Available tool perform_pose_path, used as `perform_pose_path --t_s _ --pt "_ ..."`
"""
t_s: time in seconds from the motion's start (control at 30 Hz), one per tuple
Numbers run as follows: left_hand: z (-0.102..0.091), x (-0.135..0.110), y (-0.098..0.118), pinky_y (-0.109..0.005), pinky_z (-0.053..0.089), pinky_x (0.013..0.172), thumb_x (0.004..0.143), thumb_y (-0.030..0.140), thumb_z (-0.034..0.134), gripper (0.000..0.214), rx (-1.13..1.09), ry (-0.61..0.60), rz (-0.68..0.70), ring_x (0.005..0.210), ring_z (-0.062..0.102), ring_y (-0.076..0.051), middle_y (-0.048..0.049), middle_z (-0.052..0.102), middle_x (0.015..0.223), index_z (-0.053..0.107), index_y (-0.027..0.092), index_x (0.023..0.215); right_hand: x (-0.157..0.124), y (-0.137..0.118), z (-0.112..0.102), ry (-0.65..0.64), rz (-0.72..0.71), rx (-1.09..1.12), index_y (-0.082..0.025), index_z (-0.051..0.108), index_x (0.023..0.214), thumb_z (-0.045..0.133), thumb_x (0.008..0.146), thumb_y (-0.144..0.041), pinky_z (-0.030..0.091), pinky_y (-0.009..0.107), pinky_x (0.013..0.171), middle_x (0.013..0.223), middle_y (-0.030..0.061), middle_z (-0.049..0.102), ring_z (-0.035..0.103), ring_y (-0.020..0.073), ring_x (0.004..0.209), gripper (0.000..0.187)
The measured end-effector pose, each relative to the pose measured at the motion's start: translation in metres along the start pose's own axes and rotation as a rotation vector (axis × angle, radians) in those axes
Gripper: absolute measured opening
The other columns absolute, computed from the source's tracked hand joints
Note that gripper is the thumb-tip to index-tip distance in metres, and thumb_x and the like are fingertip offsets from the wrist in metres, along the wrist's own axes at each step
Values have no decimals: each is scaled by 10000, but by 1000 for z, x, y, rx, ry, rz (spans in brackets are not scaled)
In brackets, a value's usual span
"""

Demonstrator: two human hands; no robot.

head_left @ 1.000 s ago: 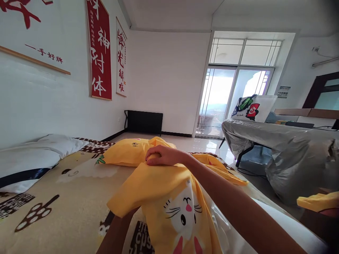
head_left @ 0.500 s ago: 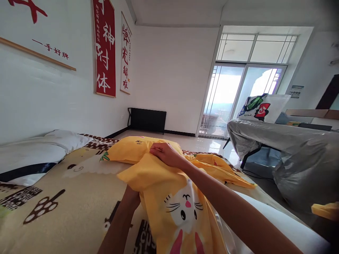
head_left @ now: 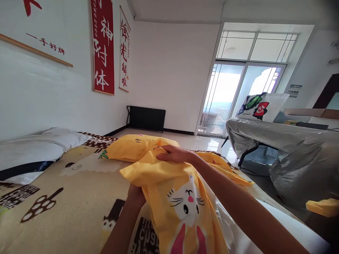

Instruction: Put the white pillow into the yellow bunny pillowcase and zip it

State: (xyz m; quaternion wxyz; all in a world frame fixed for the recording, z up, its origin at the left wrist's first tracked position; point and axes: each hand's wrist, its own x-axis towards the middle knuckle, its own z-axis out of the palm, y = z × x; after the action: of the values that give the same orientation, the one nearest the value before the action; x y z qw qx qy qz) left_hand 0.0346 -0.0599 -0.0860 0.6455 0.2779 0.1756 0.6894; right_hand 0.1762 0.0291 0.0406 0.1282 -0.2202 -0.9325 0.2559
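A yellow pillowcase (head_left: pixel 169 197) with a white rabbit print is held up in front of me over the bed. My right hand (head_left: pixel 176 154) is closed on its upper edge, thumb on the near side and fingers behind the cloth. Lower down, my left hand (head_left: pixel 136 194) grips the left side of the pillowcase, its fingers hidden under the fabric. White, smooth material (head_left: pixel 225 218) shows beneath the pillowcase on the right. Just beyond lies a plump yellow pillow (head_left: pixel 122 150) with a carrot print, and more yellow fabric (head_left: pixel 225 167) lies crumpled to the right.
A patterned beige blanket (head_left: pixel 87 197) covers the bed. On the left lies a white pillow (head_left: pixel 29 151) with a dark band. At the right stands a table under grey plastic sheeting (head_left: pixel 265 134), with a printed bag (head_left: pixel 275 106) on top. A black panel (head_left: pixel 147 119) stands by the far wall.
My right hand has shifted slightly right along the pillowcase's upper edge, and its thumb now shows. The left hand and the pillowcase have moved a little to the right.
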Motion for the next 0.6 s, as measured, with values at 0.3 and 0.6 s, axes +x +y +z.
perform_pose_path --t_s 0.3,0.6 --pt "-2 2 -8 -234 460 643 596 164 715 202 459 23 172 776 612 -202 -29 696 783 702 165 797 -3 29 5 376 12 174 -169 586 847 494 837 -582 404 247 601 778 5 556 506 131 701 424" --pt "10 -5 -20 -233 413 563 675 177 667 228 583 -100 262 599 548 -153 -37 699 754 732 153 892 -13 18 -1 447 35 438 -171 579 879 596 759 -597 427 251 604 794 6 575 535 137 705 443"
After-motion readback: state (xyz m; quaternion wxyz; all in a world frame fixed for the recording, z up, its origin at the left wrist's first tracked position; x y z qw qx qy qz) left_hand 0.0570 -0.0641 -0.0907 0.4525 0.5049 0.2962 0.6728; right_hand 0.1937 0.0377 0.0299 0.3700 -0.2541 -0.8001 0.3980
